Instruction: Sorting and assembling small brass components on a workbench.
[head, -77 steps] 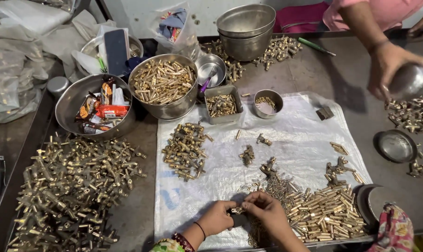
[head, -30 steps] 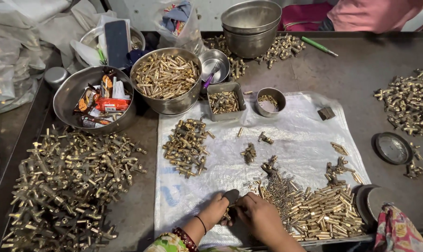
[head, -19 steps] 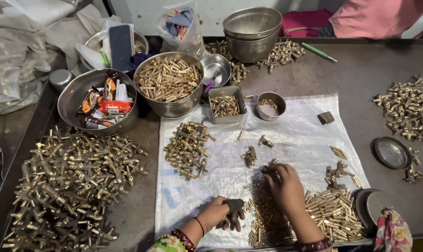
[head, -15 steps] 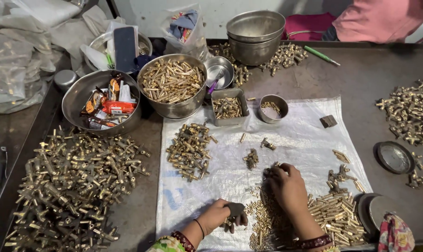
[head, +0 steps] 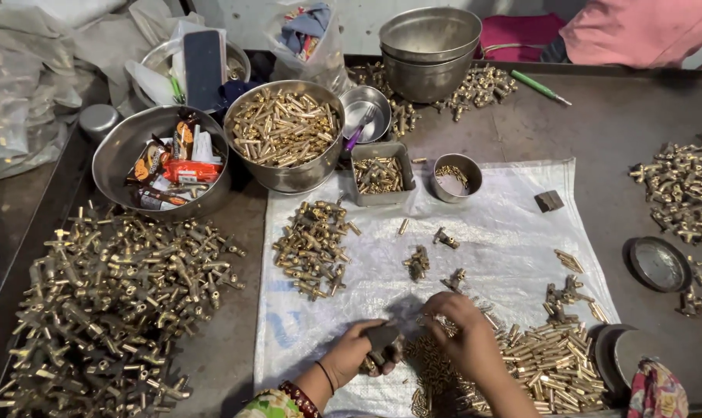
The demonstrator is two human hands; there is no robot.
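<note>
The left hand (head: 359, 352) closes its grip round one small dark block (head: 382, 338), held just above the white sheet (head: 513, 232) at the near edge of the desk (head: 599, 139). The right hand (head: 463, 333) lies just beside it, fingers bent down and touching the brass tubes (head: 552, 364) heaped on the sheet; whether its grip holds any piece I cannot tell.

Counted on the sheet: one heap of tubes under and right of the right hand, one pile of brass fittings (head: 312, 248) farther out on the left, and several small clusters of fittings scattered between. A second dark block (head: 548, 201) sits alone near the sheet's far right edge. One rectangular tin (head: 380, 174) and one small round cup (head: 457, 176) stand side by side at the sheet's far edge, each with brass parts inside.

Beyond them stand five steel bowls: one full of tubes (head: 285, 131), one with snack packets (head: 157, 159), one small bowl (head: 366, 112) between, and two stacked empties (head: 428, 46). A sixth bowl (head: 165, 58) behind holds a dark phone (head: 204, 66).

Off the sheet, one large heap of fittings (head: 111, 302) covers the left of the desk, another smaller heap (head: 684, 186) lies far right, and one round lid (head: 658, 263) rests near it. A person in pink (head: 637, 31) sits across the desk
</note>
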